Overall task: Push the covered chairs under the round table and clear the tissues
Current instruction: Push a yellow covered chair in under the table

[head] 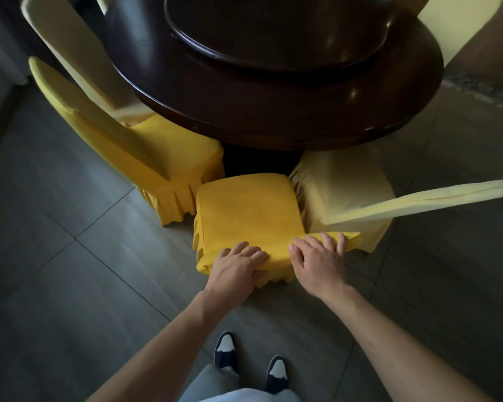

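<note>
A chair in a bright yellow cover [249,210] stands right in front of me, its seat just short of the dark round table [273,111]. My left hand [238,266] grips the top of its backrest on the left. My right hand [320,258] lies over the same backrest top on the right, fingers curled over the edge. A second yellow chair [169,158] is at the left, partly under the table. A pale yellow chair [343,187] is at the right, its seat front under the rim. No tissues are in sight.
A raised round turntable [273,33] sits on the tabletop. Two more pale covered chair backs show at the far left [70,44] and far right [459,27]. Grey floor tiles [70,256] surround the table. My feet [250,361] stand just behind the chair.
</note>
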